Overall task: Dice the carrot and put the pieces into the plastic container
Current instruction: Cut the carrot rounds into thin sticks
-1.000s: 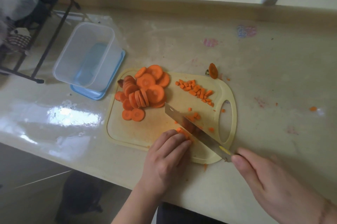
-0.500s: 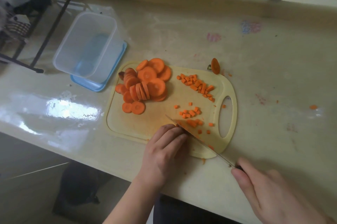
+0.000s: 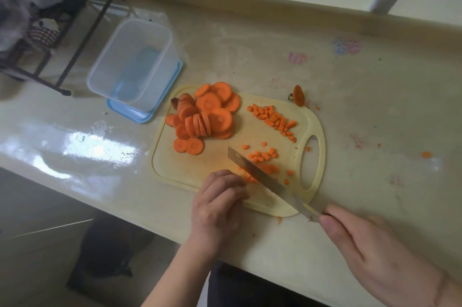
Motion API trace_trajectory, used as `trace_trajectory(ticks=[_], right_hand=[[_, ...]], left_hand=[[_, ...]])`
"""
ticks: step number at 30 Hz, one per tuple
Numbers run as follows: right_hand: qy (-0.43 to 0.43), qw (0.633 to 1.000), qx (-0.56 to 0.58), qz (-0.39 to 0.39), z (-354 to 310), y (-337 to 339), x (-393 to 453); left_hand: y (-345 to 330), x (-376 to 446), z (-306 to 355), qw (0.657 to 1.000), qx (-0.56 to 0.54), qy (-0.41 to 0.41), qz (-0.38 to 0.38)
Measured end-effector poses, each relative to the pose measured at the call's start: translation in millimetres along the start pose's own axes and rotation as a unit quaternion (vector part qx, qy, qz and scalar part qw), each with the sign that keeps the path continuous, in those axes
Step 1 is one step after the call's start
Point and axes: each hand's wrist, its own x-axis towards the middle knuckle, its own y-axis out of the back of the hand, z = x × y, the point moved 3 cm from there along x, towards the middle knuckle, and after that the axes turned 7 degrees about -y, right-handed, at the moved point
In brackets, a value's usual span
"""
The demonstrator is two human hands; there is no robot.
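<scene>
A pale yellow cutting board lies on the counter. Round carrot slices are heaped on its left part. Diced carrot lies in a row at the upper right, with more dice beside the blade. My right hand grips the knife by its handle, the blade slanting across the board's near part. My left hand has its fingers curled over carrot pieces at the near edge, right against the blade. The clear plastic container, standing on its blue lid, holds no carrot.
A carrot end lies off the board at its top right, and stray orange bits dot the counter to the right. A black metal rack stands at the far left. The counter's front edge runs just below my hands.
The knife dropped nearly edge-on beside my left fingers, then rose again with the blade's flat showing. A few more dice lie by the blade. My left hand stayed in place.
</scene>
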Motion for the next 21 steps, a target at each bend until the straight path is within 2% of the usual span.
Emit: trace_trajectory(ticks=[2, 4, 6, 12, 21], right_hand=[[0.007, 1.000, -0.016, -0.011, 2.4, 2.9, -2.5], [0.013, 0.999, -0.040, -0.033, 5.2, 4.5, -2.9], [0.015, 0.996, -0.070, -0.049, 8.4, 6.4, -0.5], [0.046, 0.990, -0.121, -0.057, 16.9, 20.7, 22.5], [0.119, 0.986, -0.114, -0.017, 33.3, 59.2, 89.7]], left_hand=[[8.5, -0.9, -4.3, 0.993, -0.004, 0.089, 0.072], [14.0, -1.3, -10.4, 0.972, -0.019, 0.200, 0.122], [15.3, -1.6, -14.8, 0.954, -0.033, 0.256, 0.153], [12.3, 4.0, -13.8, 0.955, -0.057, 0.253, 0.142], [9.1, 3.5, -16.0, 0.957, -0.051, 0.257, 0.127]])
